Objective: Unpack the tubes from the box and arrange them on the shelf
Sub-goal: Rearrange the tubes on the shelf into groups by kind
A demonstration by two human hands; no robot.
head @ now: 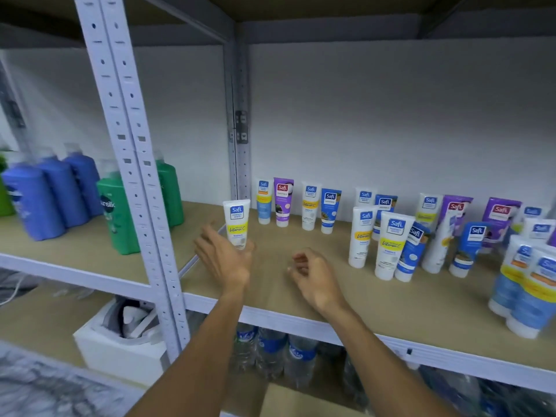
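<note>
Two bare forearms come in from below, and the left hand [224, 260] is right at the foot of a white Vitamin C tube [237, 224] that stands cap-down near the left edge of the shelf [421, 311]. Fingers are spread on one side and the thumb sits on the other; gripping or letting go, I cannot tell. The right hand [316, 281] hovers mid-shelf, fingers loosely curled, holding nothing.

This looks like the placing step, with one tube being stood up in front. The next move, I'd say, calls for a clean release without tipping it (that cap is a narrow base). After that comes a reach for another tube from the box, which is not clearly in view.

Now the count. There is one tube at the hand and four in the back row [310, 206] by the rear left corner. A crowded cluster [394, 245] toward the right edge holds well over ten, too overlapped and blurred to number. The neighbouring shelf has three blue bottles [63, 191] and at least two green bottles [114, 224].
</note>
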